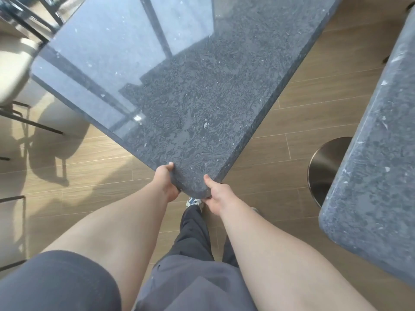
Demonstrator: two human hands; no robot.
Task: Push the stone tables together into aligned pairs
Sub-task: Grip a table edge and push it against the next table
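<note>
I stand at the near corner of the dark stone surface (179,97), with my hands clamped on it from either side of that rounded corner: my left hand (166,181) grips the left edge, thumb on top and fingers curled underneath, and my right hand (213,195) holds the right edge the same way. The slab sits skewed to me, corner first. The second stone surface (370,176) stands well apart on my right, with bare wooden floor (292,122) between them and its round metal base (325,171) showing under its rim. The edges are not yet parallel, so I judge the swing into line as the step in hand. The risks come mostly from the weight and from where I hold it. Pushing at a corner turns the slab more than it slides it, so it could overshoot and knock stone against stone, chipping an edge. My fingers under the rim could get pinched if the gap closes while they are there. My shoe (193,201) is right below the corner, in the way of a dragged leg. The chair (13,68) on the far left may catch the other end.
</note>
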